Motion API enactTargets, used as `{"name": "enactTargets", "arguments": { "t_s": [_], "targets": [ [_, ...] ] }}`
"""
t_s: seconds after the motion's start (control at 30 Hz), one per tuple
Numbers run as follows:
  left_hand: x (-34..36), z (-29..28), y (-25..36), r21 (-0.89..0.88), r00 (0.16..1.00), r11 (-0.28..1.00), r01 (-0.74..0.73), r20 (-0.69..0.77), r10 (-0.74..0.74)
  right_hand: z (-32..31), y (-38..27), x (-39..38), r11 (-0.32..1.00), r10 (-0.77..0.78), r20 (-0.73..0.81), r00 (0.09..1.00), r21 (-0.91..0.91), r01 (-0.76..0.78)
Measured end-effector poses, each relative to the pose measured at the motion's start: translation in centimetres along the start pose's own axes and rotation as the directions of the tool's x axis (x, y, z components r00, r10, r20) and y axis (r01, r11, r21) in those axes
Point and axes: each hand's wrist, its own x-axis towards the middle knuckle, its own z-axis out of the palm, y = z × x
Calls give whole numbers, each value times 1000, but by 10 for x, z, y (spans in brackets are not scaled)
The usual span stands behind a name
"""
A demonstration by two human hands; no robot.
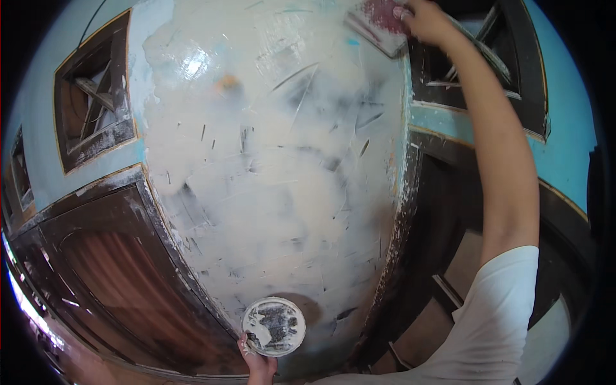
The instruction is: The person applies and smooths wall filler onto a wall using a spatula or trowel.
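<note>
High at the right, my right hand (427, 22) grips a wide putty scraper (378, 29) with a maroon, paste-smeared upper part, held against the wall (276, 160) near the strip's top right edge. The wall strip is coated in patchy white-grey paste with dark scrapes and streaks. Low in the middle, my left hand (255, 356) holds a round container (274, 326) by its side, with white paste smeared around its rim and inside.
Dark-framed openings with crossed slats (70, 141) flank the wall at upper left and right. A brown door (109, 276) stands at lower left, and a dark doorway with pale panels (465, 256) at lower right. The surrounding walls (568, 128) are light blue.
</note>
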Motion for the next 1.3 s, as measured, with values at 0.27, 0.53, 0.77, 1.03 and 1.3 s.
{"name": "enactTargets", "arguments": {
  "t_s": [0.27, 0.53, 0.77, 1.03, 1.3],
  "targets": [
    [3, 3, -13, 28, 994, 994, 107, 34, -108, 46, -16, -48, 498, 255, 32, 966, 852, -160],
    [2, 16, -17, 22, 981, 982, 185, 61, -186, 173, -69, -274, -93, 659, 467, 589, 828, -552],
    [-7, -8, -26, 66, 975, 978, 197, 90, -202, 220, -78, -524, -279, 688, 638, 345, 672, -686],
    [-12, -56, -36, 116, 979, 973, 201, -6, -202, 214, -86, -660, -603, 481, 833, 272, 540, -587],
    [-14, -63, -41, 77, 982, 979, 191, -13, -190, 205, -77, -588, -324, 482, 735, 477, 656, -682]
  ]
}}
